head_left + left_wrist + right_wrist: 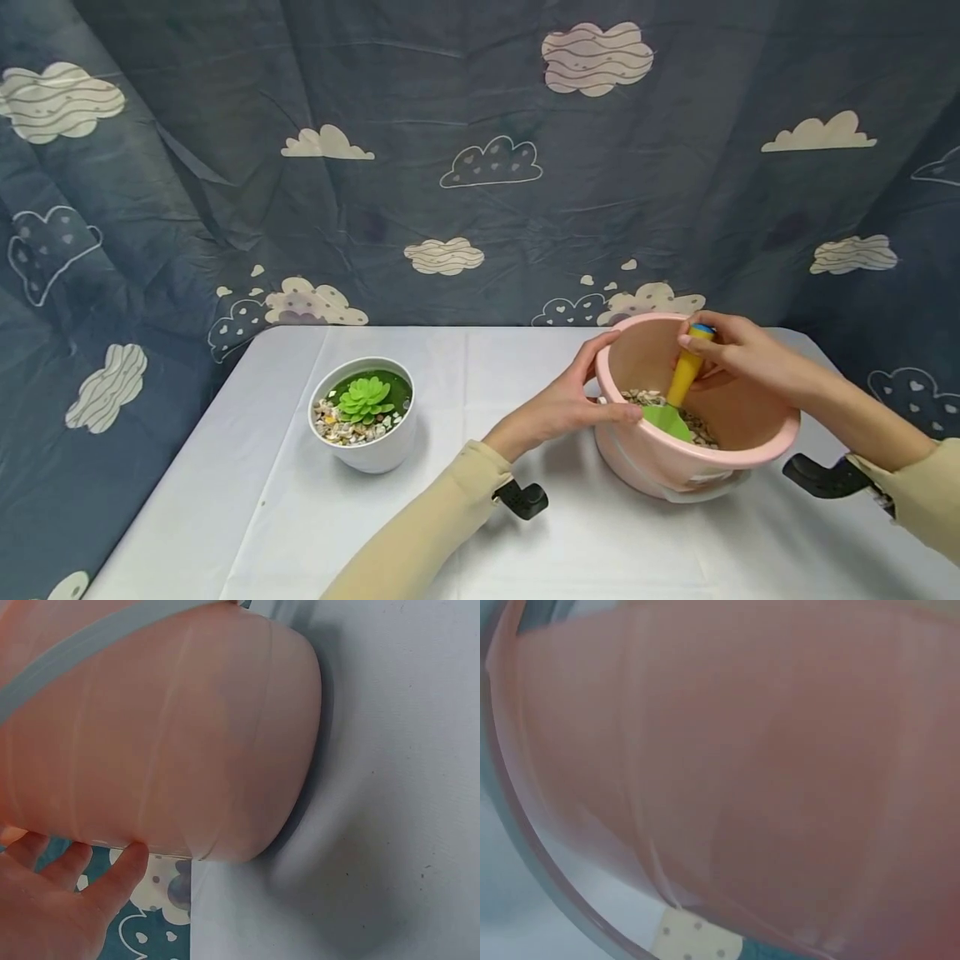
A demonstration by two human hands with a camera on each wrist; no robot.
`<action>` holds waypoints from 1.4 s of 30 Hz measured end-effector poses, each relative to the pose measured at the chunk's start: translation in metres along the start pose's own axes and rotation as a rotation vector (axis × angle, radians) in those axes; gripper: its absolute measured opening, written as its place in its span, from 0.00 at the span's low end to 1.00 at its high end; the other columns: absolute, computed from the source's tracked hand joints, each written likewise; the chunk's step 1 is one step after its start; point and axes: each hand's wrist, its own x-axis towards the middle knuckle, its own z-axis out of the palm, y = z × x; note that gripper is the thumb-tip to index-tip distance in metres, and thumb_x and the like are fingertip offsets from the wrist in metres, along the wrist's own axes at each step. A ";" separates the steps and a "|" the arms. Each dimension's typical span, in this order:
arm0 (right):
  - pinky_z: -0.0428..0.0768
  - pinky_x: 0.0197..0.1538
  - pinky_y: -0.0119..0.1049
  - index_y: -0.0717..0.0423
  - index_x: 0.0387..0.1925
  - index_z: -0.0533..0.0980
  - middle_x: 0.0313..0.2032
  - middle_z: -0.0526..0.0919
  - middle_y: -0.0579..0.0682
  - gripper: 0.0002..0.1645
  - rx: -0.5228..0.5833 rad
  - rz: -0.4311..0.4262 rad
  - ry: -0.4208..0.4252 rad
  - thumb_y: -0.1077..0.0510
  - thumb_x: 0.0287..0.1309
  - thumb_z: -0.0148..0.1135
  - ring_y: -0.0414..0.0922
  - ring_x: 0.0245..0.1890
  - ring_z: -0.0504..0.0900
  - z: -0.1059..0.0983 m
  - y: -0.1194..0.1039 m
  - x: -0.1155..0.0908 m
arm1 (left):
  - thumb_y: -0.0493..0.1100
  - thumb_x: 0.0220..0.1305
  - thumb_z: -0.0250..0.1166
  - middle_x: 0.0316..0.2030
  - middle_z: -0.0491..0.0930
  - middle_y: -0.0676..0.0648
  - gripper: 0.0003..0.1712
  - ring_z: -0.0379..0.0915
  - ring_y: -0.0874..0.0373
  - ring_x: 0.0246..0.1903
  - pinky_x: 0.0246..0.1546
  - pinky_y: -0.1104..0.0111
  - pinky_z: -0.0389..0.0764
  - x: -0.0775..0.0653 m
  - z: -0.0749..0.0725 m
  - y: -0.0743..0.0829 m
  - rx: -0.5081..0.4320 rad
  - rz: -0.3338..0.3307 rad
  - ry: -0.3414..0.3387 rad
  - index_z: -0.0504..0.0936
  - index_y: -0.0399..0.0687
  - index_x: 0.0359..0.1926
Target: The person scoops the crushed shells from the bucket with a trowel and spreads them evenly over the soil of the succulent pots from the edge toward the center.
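A pink bucket (pixel 637 467) stands on the right of the table, with small mixed pebbles (pixel 701 429) in its bottom. My right hand (pixel 738 354) grips the yellow handle of a toy shovel (pixel 684 375) inside the bucket; its green blade points down at the pebbles. The left hand (pixel 562 408) holds the bucket's left side, thumb at the near rim and fingers spread toward the far side. Close up in the left wrist view, left fingers (pixel 124 877) touch the bucket wall (pixel 187 735). Only the bucket's wall (pixel 780 765) fills most of the right wrist view; the right hand is hidden there.
To the left is a white pot (pixel 375 454) with a green succulent (pixel 365 400), pebbles and a dark green surface. The bucket's pale carrying handle (pixel 705 493) hangs down its front. A cloud-patterned dark curtain (pixel 480 217) hangs behind the white-covered table (pixel 300 533).
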 end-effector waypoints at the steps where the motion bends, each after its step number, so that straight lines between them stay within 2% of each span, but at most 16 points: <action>1: 0.84 0.37 0.48 0.70 0.54 0.64 0.41 0.81 0.63 0.21 0.016 0.006 0.007 0.55 0.73 0.52 0.52 0.37 0.85 0.001 0.000 0.000 | 0.41 0.56 0.72 0.71 0.54 0.60 0.52 0.54 0.60 0.69 0.53 0.72 0.72 0.000 0.000 0.000 -0.004 0.000 0.004 0.52 0.72 0.74; 9: 0.84 0.37 0.48 0.72 0.57 0.61 0.43 0.82 0.65 0.26 0.081 0.030 0.082 0.53 0.74 0.51 0.53 0.36 0.86 0.005 -0.001 -0.001 | 0.42 0.56 0.72 0.71 0.54 0.62 0.52 0.54 0.61 0.68 0.53 0.72 0.72 -0.002 -0.001 -0.001 -0.001 -0.005 0.017 0.53 0.73 0.74; 15: 0.84 0.37 0.46 0.73 0.59 0.59 0.42 0.84 0.63 0.27 0.116 0.032 0.145 0.52 0.75 0.49 0.49 0.35 0.87 0.000 -0.001 -0.005 | 0.43 0.55 0.72 0.70 0.55 0.63 0.52 0.54 0.63 0.68 0.53 0.72 0.72 -0.002 0.001 -0.003 0.005 -0.006 0.024 0.53 0.74 0.74; 20: 0.84 0.39 0.42 0.72 0.62 0.56 0.42 0.86 0.55 0.30 0.145 0.084 0.177 0.51 0.75 0.48 0.44 0.36 0.86 -0.007 0.001 -0.011 | 0.41 0.55 0.73 0.70 0.56 0.61 0.52 0.56 0.62 0.67 0.53 0.72 0.73 -0.002 0.001 -0.004 -0.010 0.000 0.025 0.54 0.72 0.74; 26: 0.84 0.40 0.41 0.70 0.62 0.55 0.40 0.86 0.43 0.26 0.194 0.127 0.187 0.54 0.76 0.47 0.42 0.37 0.86 -0.014 0.001 -0.020 | 0.42 0.55 0.72 0.70 0.55 0.61 0.52 0.55 0.64 0.67 0.53 0.72 0.73 0.000 0.002 -0.003 -0.011 0.008 0.010 0.54 0.73 0.74; 35: 0.82 0.40 0.30 0.73 0.63 0.55 0.39 0.79 0.47 0.34 0.083 0.168 0.204 0.46 0.75 0.46 0.39 0.35 0.83 -0.027 0.003 -0.034 | 0.42 0.55 0.73 0.70 0.56 0.61 0.52 0.56 0.66 0.66 0.53 0.72 0.73 -0.001 0.002 -0.001 -0.002 -0.007 0.017 0.54 0.73 0.74; 42: 0.84 0.39 0.36 0.64 0.56 0.60 0.36 0.83 0.43 0.21 0.232 0.146 0.201 0.50 0.76 0.46 0.44 0.36 0.87 -0.031 0.012 -0.047 | 0.42 0.55 0.73 0.71 0.55 0.61 0.53 0.56 0.65 0.66 0.53 0.72 0.72 -0.001 0.002 -0.001 0.011 0.004 0.021 0.53 0.72 0.74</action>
